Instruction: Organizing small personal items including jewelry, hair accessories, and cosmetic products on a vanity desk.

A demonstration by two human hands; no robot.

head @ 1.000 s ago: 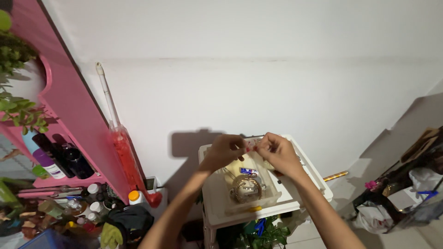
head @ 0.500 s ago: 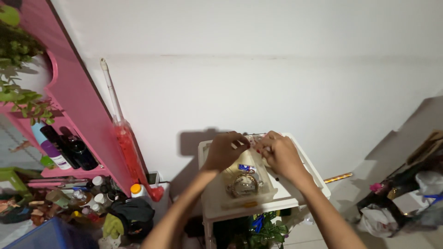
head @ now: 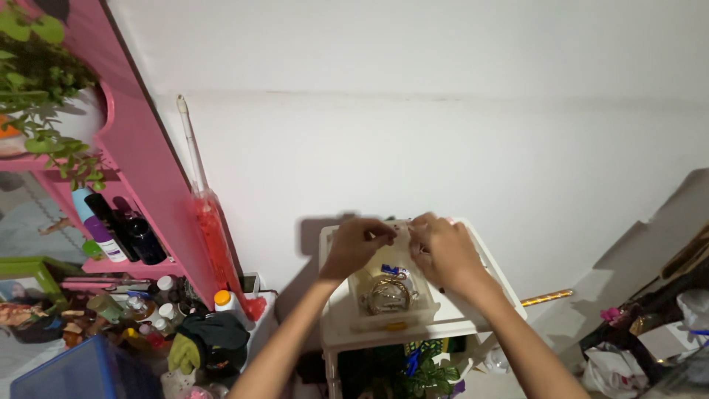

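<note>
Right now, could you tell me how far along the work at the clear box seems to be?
Already in the clear box, on the white stand, lie a gold bangle and a small blue item. In hand: the left hand and right hand pinch something small and pale between them above the box; what it is cannot be told. It is not yet set down.

Both forearms were bare from the lower edge of the view up to the wrists, with no sleeve showing on either. The left hand (head: 354, 247) and the right hand (head: 442, 251) wore no gloves. The fingers (head: 422, 230) of the right hand carried red-painted nails. Whether any ring or watch was worn could not be told.
</note>
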